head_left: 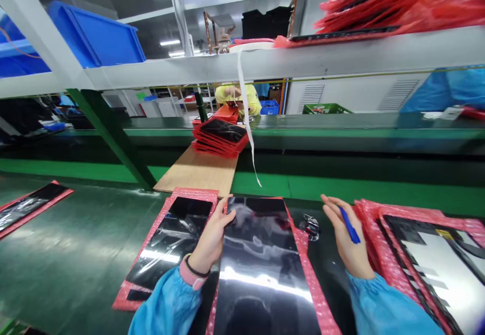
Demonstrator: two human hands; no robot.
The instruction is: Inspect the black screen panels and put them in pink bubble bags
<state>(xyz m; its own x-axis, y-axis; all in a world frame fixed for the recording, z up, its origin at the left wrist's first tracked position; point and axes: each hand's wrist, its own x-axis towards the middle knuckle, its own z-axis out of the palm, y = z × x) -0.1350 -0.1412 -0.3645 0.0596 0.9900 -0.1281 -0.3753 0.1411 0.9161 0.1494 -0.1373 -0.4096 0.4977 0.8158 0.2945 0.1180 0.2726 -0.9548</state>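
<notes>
A glossy black screen panel (261, 259) lies in front of me on pink bubble wrap (316, 294). At its upper left edge is my left hand (212, 234), the thumb over the glass and the fingers along the side, gripping it. My right hand (350, 239) is raised to the right of the panel, apart from it, with a blue pen (349, 225) tucked between the fingers. Left of my left hand, a second black screen panel (174, 244) rests on bubble wrap. A small crumpled clear-and-dark item (310, 227) sits between the panel and my right hand.
Bubble-wrapped panels (428, 254) are stacked at right, and another panel (32, 201) lies far left. Ahead, red-wrapped panels (220, 135) stand on a wooden board (199, 168). A shelf (265, 67) crosses above, with a white strip (246, 117) hanging down. A person in yellow (238, 97) is beyond.
</notes>
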